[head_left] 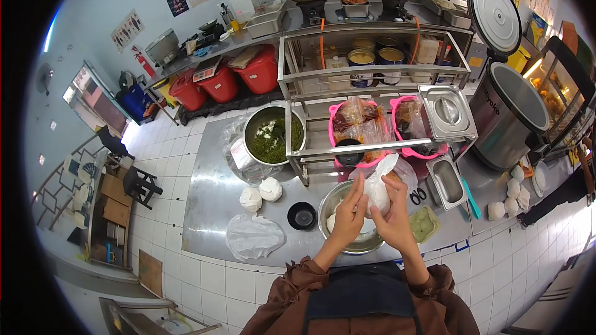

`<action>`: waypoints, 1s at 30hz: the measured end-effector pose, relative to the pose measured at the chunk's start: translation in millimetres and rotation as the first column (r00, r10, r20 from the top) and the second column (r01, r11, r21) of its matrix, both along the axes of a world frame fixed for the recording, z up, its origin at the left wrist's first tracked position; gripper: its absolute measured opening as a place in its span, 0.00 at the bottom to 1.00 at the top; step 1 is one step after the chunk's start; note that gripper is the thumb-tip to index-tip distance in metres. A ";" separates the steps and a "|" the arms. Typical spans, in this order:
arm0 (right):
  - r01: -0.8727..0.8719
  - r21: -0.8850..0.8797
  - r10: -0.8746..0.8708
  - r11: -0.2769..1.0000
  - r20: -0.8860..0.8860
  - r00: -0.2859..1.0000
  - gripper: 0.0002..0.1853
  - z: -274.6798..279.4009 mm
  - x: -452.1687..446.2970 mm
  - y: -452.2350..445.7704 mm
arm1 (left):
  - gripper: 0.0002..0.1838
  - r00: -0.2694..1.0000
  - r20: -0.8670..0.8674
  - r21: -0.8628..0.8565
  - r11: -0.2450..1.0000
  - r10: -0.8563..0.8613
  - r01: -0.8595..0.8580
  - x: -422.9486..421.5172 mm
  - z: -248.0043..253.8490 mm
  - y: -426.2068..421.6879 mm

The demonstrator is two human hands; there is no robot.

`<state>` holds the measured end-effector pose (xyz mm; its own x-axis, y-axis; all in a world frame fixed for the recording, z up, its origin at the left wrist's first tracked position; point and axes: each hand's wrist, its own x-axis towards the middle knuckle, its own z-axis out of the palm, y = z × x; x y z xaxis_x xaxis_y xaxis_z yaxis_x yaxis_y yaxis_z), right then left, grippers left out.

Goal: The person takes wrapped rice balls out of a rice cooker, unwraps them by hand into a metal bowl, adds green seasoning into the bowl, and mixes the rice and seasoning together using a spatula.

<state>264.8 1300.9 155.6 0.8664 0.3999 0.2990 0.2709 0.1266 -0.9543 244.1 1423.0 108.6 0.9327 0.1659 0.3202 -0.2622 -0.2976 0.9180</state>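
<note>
Above a steel bowl [357, 250], a white paper-wrapped bundle [376, 191] is held upright between my two hands. My left hand [349, 216] presses its left side with fingers stretched upward. On the other side, my right hand [393, 214] grips the bundle with bent fingers. What the paper encloses is hidden. Something white lies in the bowl, partly covered by my left hand. Left of the bowl sits a small black bowl [302, 216]. Two white wrapped bundles, one front [251, 199] and one behind [270, 189], rest near a crumpled white sheet [254, 237].
A pot [247, 138] of chopped greens stands back left. Pink baskets [333, 125] of bagged food sit under a metal rack [372, 90]. Scissors [418, 196], a steel pan [447, 181] and a green tray [424, 224] lie right. A large cooker [506, 118] stands beyond.
</note>
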 end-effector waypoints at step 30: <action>0.331 0.127 -0.335 0.935 0.008 0.942 0.27 -44.2 16.8 16.7 | 0.17 0.862 0.314 0.314 0.813 0.398 -0.490 -6.9 1.5 -2.1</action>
<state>281.6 1317.6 111.4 0.9339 0.0487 0.3543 0.3449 0.1395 -0.9282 237.2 1420.9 110.1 0.6809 0.3701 0.6320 -0.2001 -0.7361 0.6466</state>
